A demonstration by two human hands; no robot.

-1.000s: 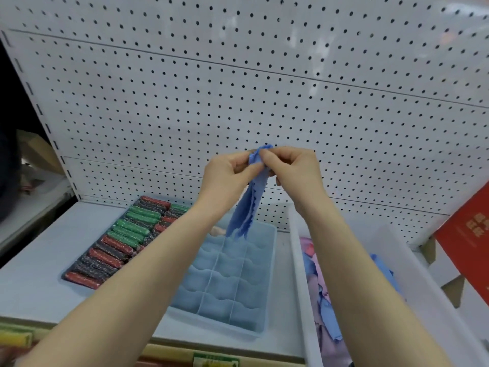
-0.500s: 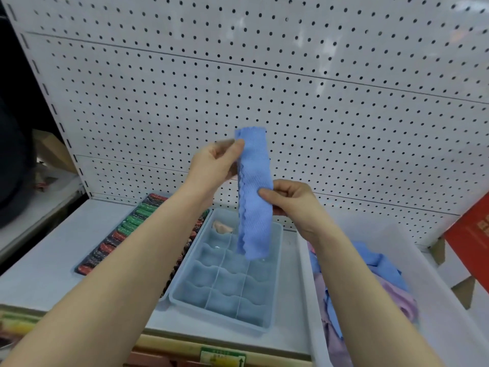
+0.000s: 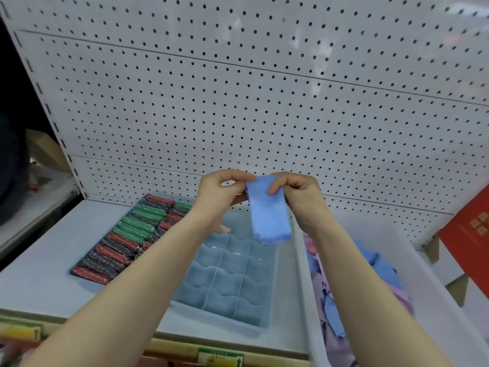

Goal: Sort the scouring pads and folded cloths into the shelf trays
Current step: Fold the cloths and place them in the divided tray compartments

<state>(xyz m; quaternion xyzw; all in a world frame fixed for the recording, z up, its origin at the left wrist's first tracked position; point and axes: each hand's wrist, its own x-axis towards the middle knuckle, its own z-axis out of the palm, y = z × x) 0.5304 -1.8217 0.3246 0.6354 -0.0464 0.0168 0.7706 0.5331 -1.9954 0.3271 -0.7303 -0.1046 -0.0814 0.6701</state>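
A folded blue cloth (image 3: 268, 215) hangs above the far end of the blue divided tray (image 3: 270, 292). My left hand (image 3: 221, 193) pinches its upper left corner and my right hand (image 3: 297, 193) pinches its upper right corner. One pale folded piece (image 3: 225, 229) shows in a far cell of that tray, partly behind my left wrist. To the left, a dark tray holds rows of red, green and black scouring pads (image 3: 127, 234).
A white bin (image 3: 434, 282) at the right holds loose blue, pink and lilac cloths (image 3: 383, 271). White pegboard (image 3: 264, 88) backs the shelf. A red box (image 3: 468, 247) stands at the far right. Price labels run along the shelf's front edge (image 3: 219, 358).
The long cloth strip has been folded in half and lowered. My right hand rose from the strip's middle to its top edge; my left hand came down to the same height.
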